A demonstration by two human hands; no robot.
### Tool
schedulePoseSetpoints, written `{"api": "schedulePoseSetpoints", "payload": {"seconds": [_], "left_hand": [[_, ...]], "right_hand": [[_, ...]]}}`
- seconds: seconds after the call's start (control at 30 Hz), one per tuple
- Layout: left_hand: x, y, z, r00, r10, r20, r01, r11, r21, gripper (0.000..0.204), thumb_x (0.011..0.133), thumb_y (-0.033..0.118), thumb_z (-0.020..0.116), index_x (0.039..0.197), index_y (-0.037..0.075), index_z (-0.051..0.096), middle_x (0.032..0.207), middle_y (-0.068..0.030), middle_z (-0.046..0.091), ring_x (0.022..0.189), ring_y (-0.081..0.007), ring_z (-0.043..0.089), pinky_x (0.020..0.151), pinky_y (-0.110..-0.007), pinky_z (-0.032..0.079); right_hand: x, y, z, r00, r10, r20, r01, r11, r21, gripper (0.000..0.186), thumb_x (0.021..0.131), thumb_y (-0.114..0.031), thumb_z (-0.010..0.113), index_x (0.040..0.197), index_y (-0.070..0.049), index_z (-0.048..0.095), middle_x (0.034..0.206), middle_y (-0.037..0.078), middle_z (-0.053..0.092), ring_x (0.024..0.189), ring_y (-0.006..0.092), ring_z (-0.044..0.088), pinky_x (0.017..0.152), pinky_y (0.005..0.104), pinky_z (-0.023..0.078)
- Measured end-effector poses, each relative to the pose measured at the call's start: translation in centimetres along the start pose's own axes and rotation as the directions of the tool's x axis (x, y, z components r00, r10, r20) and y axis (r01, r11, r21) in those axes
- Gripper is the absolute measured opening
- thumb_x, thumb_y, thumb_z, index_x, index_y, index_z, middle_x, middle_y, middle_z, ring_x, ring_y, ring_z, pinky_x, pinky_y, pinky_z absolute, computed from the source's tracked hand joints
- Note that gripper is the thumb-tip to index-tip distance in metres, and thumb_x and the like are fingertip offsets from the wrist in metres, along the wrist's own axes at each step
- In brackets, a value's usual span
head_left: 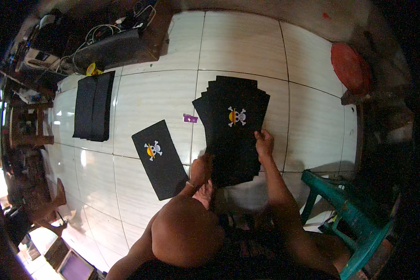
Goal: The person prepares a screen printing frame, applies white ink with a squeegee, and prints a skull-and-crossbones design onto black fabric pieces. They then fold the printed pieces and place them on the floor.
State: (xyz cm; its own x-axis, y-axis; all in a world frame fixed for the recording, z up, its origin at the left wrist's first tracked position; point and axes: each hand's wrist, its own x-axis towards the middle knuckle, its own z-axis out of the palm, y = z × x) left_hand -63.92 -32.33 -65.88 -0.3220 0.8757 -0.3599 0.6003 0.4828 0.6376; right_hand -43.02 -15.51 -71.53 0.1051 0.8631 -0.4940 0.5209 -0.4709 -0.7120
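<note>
A fanned stack of black cloth pieces lies on the white tiled floor, the top piece printed with a white skull and crossbones with a yellow and red patch. The left hand grips the stack's lower left edge, fingers curled around it, while the right hand rests on its right edge with fingers bent down onto the cloth; both bare forearms reach forward over a raised knee. The fabric looks matte, flat and rectangular, its layers slightly offset. Just left of the stack lies a single black piece bearing the same print, angled on the glossy tiles, and a small purple scrap sits between them. Farther left of the stack is a folded plain black pile. Right of the stack stands a green plastic stool.
</note>
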Motion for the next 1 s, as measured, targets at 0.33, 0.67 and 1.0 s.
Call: {"api": "schedulePoseSetpoints", "payload": {"seconds": [0.33,0.67,1.0], "left_hand": [[3.6,-2.1,-0.7,0.942,0.096,-0.322,-0.109,0.994,-0.024,0.032,0.094,0.031,0.065,0.101,0.000,0.067,0.095,-0.0213,0.066,0.088,-0.0383,0.065,0.079,-0.045,0.052],[5.8,1.4,0.2,0.991,0.062,-0.116,-0.067,0.997,-0.044,0.045,0.089,0.033,0.068,0.117,-0.002,0.058,0.108,-0.0247,0.064,0.096,-0.0445,0.064,0.081,-0.049,0.053],[6.3,-0.6,1.2,0.994,0.091,-0.065,-0.091,0.996,0.015,0.041,0.090,0.030,0.063,0.113,-0.003,0.056,0.106,-0.0289,0.062,0.097,-0.0462,0.062,0.081,-0.053,0.051]], "right_hand": [[-1.2,-0.8,0.3,0.915,-0.390,-0.108,0.322,0.863,-0.390,0.045,0.089,-0.023,0.073,0.119,0.008,0.061,0.106,0.022,0.068,0.098,0.0336,0.066,0.087,0.0431,0.052],[-1.0,-4.2,0.9,0.991,-0.084,0.109,0.102,0.980,-0.172,0.071,0.079,-0.040,0.079,0.125,0.009,0.058,0.122,0.029,0.062,0.113,0.0415,0.061,0.097,0.0455,0.048],[-1.1,-3.6,1.8,0.856,-0.083,0.510,-0.136,0.916,0.378,0.059,0.080,-0.035,0.077,0.125,0.000,0.063,0.125,0.013,0.064,0.113,0.0274,0.060,0.097,0.0389,0.046]]}}
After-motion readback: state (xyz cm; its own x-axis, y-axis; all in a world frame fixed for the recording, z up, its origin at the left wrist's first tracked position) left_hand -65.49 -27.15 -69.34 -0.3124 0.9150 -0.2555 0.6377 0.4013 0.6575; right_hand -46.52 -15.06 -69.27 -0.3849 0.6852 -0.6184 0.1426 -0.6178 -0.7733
